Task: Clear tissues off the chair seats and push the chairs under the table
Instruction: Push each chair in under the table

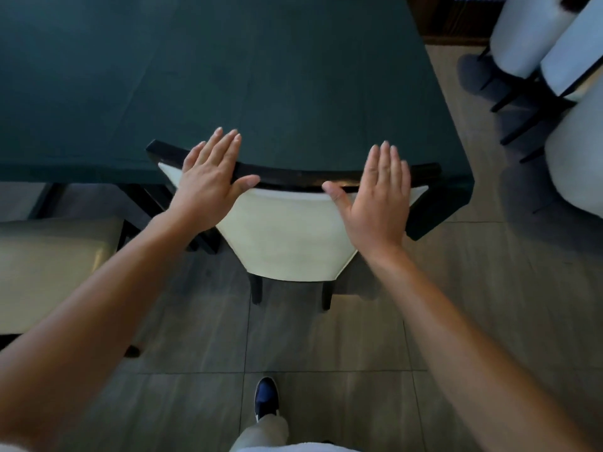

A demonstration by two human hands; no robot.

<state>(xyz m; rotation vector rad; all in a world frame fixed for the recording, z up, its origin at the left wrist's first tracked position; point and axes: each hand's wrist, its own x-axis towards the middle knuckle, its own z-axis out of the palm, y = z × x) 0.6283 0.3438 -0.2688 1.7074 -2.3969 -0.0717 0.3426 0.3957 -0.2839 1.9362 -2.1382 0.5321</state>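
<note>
Two hands flat, fingers straight: left hand [208, 176] and right hand [378, 197] on black top rail of cream-upholstered dark-wood chair [287, 236] | chair seat under dark green cloth-covered table [261, 76] | second cream chair [49, 265] left, pulled out

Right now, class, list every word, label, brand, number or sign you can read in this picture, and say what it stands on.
None: no readable text shows.
Dark green cloth-covered table: plain.
Cream padded chair with black wooden top rail: no label.
Dark blue shoe: no brand legible.
Left hand and right hand, fingers straight: no markings.
</note>
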